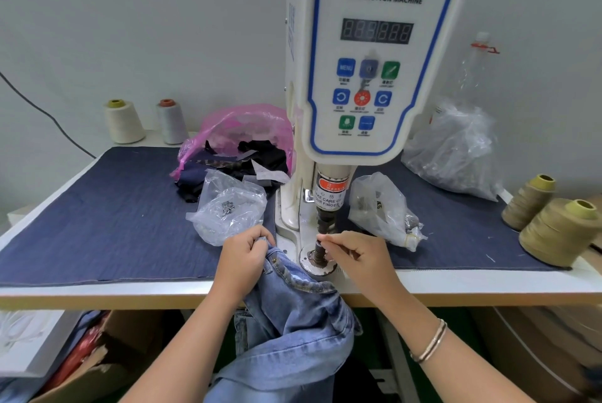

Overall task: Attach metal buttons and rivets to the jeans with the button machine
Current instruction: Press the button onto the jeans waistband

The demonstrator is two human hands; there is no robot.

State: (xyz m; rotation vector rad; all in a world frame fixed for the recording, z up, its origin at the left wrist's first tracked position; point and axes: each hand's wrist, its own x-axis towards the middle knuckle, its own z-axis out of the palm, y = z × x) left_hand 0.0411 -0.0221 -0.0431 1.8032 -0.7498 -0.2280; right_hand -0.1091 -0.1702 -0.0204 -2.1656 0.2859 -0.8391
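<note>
The jeans [293,314] are gripped at the bench [456,288] edge by the left hand [242,261], while the right hand's [353,256] fingers [329,239] are pinched together at the machine's [368,76] punch [319,251].

Readable print on the machine
The white, blue-edged button machine [374,44] front reads "SERVO BUTTON MACHINE"; blue key "MENU" [346,67]; red label "WARNING" [333,187].

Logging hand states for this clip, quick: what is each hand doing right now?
Left hand: grips the jeans at the waistband.
Right hand: fingertips pinched at the machine's post; any held piece cannot be told.
</note>
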